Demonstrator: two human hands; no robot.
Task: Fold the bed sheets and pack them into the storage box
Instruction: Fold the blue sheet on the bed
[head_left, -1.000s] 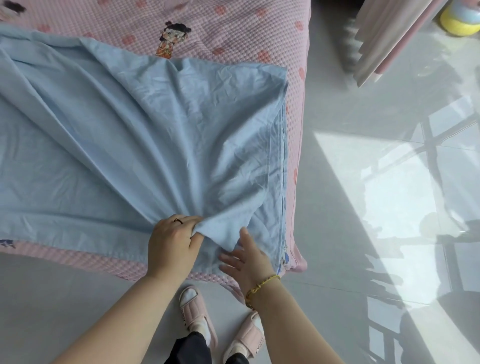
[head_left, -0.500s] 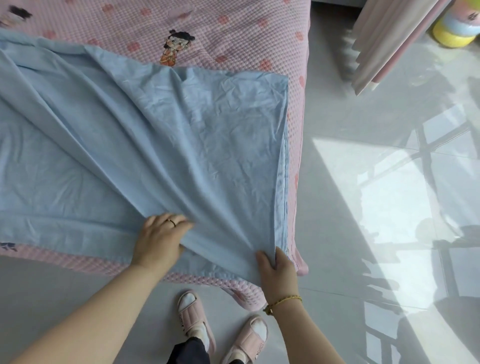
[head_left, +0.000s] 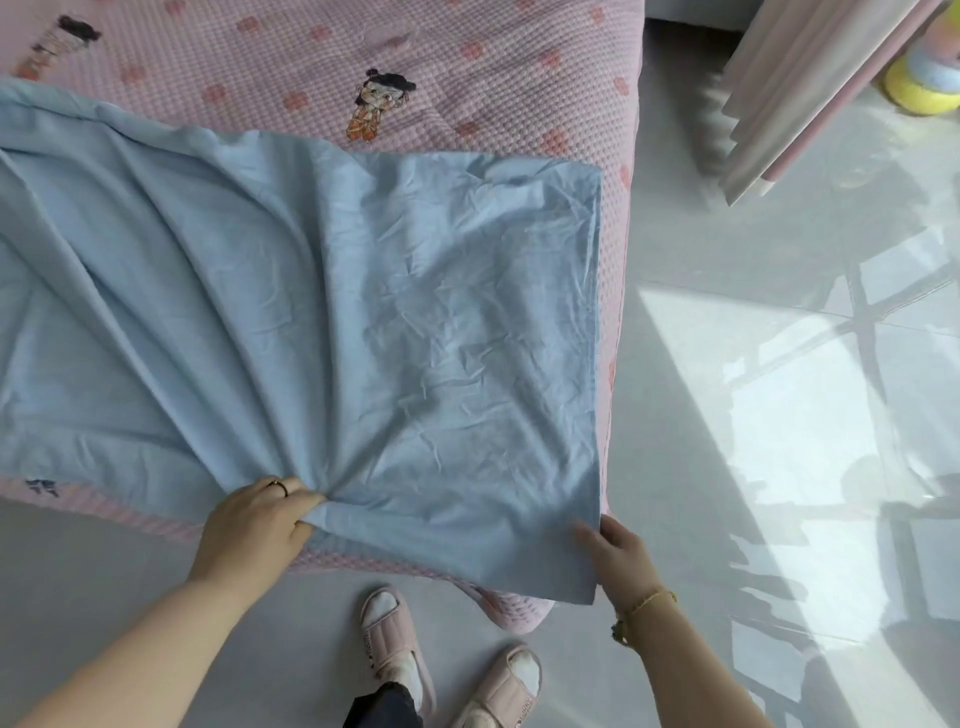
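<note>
The left hand (head_left: 254, 525) grips a gathered bunch of the pale blue bed sheet (head_left: 395, 322) at its near edge, fingers curled round the fabric, so that creases fan away from the fist across the cloth. A ring (head_left: 280, 487) shows on one finger. To the right of that grip, the right hand (head_left: 618, 551) holds the sheet's side edge just above the near corner. Its fingertips are blurred, lying over the top of the cloth, and the corner hangs down beside the wrist, which wears a thin gold bracelet (head_left: 649, 603).

Between the two hands the sheet's near edge runs taut. Beyond them it lies spread and wrinkled on the bed, its far edge straight. The bed wears a pink quilted cover (head_left: 467, 78) dotted with darker pink flowers. A cartoon figure (head_left: 376, 111) is printed on it past the sheet's far edge.

The cover's rounded corner droops below the right-hand grip. Beneath the hands, pink slippers (head_left: 395, 654) stand on a glossy grey tiled floor (head_left: 701, 249).

Out to the right of the right hand, a bright sunlit patch (head_left: 810, 441) crossed by window-frame shadows falls on the tiles. Far beyond it hangs a pleated pink and white curtain (head_left: 800, 88), with a yellow and blue toy (head_left: 922, 78) just beside it on the floor.
</note>
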